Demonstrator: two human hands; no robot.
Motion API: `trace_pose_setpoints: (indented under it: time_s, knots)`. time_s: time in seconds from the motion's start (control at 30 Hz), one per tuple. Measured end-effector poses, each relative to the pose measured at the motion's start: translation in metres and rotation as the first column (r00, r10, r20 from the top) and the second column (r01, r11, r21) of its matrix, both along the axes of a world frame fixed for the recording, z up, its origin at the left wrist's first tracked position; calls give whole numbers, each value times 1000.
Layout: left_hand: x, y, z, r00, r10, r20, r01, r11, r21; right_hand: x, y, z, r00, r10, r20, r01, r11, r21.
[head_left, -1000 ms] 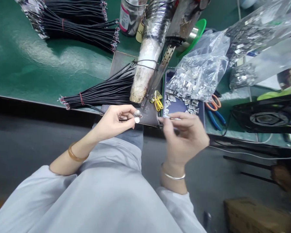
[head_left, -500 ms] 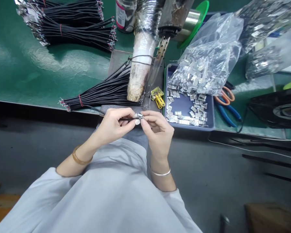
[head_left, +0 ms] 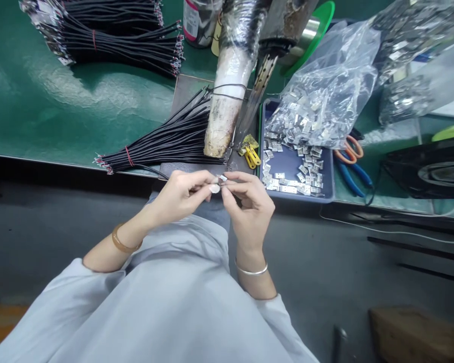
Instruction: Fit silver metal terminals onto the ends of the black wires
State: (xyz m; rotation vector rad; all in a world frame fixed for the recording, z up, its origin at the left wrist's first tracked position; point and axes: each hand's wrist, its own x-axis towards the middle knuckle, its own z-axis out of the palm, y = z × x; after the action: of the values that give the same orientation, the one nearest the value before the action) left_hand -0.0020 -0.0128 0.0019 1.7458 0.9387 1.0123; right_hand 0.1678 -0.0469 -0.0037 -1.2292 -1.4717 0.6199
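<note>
My left hand [head_left: 181, 194] is closed in a pinch on the end of a thin black wire [head_left: 196, 188], held just off the bench edge. My right hand [head_left: 247, 201] meets it fingertip to fingertip and pinches a small metal terminal [head_left: 223, 178] against the wire's end. Just beyond my fingers lies a tied bundle of black wires [head_left: 162, 146] on a grey metal plate [head_left: 185, 91]. A blue tray [head_left: 325, 166] of loose metal terminals sits to the right of my right hand.
A soldering iron with a wrapped handle [head_left: 230, 85] hangs over the plate. Yellow snips [head_left: 251, 155] lie by the tray, blue and orange pliers [head_left: 350, 166] to its right. Bags of terminals [head_left: 325, 96], a solder spool [head_left: 310, 30], more wire bundles [head_left: 109, 35] and a fan [head_left: 439, 171] crowd the green bench [head_left: 60, 116].
My right hand came left from the blue tray with a terminal and joined my left hand at the wire's end. The hands have stayed together since.
</note>
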Motion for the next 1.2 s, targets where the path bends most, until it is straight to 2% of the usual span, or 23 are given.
trace_pose_setpoints:
  time_s: [0.07,0.1,0.17,0.23,0.37,0.43,0.57,0.63,0.73,0.9,1.07,1.2]
  knots:
    - [1,1,4,990,21,139,12,972,-236,-1,1,-3,997,-81,-2,81,995,56]
    - [1,2,6,981,40,192,22,951,-310,-1,1,-3,992,-124,-6,124,988,93]
    - [3,5,11,967,64,247,36,925,-379,0,2,-1,983,-186,-5,184,966,179]
    - [6,7,14,963,81,256,29,916,-399,1,1,3,978,-204,51,182,942,280]
    - [11,8,15,964,109,241,-1,913,-409,0,0,6,949,-188,254,63,899,433]
    - [13,8,13,962,126,244,-18,916,-400,-1,1,4,949,-176,260,50,903,427]
    - [16,8,11,952,162,259,-46,914,-403,1,1,-3,987,-132,91,104,960,260]
    - [17,8,12,949,186,256,-68,910,-408,2,1,-4,986,-156,60,139,963,230]
    - [17,10,14,942,202,269,-75,906,-417,2,2,-4,981,-174,89,145,953,265]
    - [17,11,14,936,201,290,-61,901,-430,2,6,-5,982,-118,145,72,954,291]
    - [19,7,12,932,180,316,-31,905,-424,6,4,-10,947,-172,270,53,917,396]
    - [20,5,9,924,186,335,0,874,-487,7,3,-18,937,-201,285,53,889,454]
